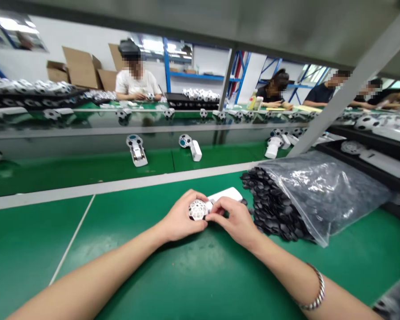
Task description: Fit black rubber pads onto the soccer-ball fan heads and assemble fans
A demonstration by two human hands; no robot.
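My left hand point(184, 217) is wrapped round a white, football-patterned handheld device, with its openwork round head point(198, 210) facing up. Its white handle point(227, 194) reaches away to the right, behind my right hand point(232, 217). Thumb and forefinger of the right hand are pinched together at the right rim of the round head. A small black piece point(205, 217) shows at those fingertips, mostly hidden by them. Just right of that hand, a heap of loose black plastic pieces point(273, 206) spills from a clear plastic bag point(330, 191).
Beyond a pale ledge point(120, 181), a green conveyor belt point(86, 171) carries several football-patterned devices point(136, 150). Black trays point(380, 162) with more devices stand at the right. A slanted metal post point(346, 84) rises there, under an overhead shelf point(200, 20). Several people sit across the line.
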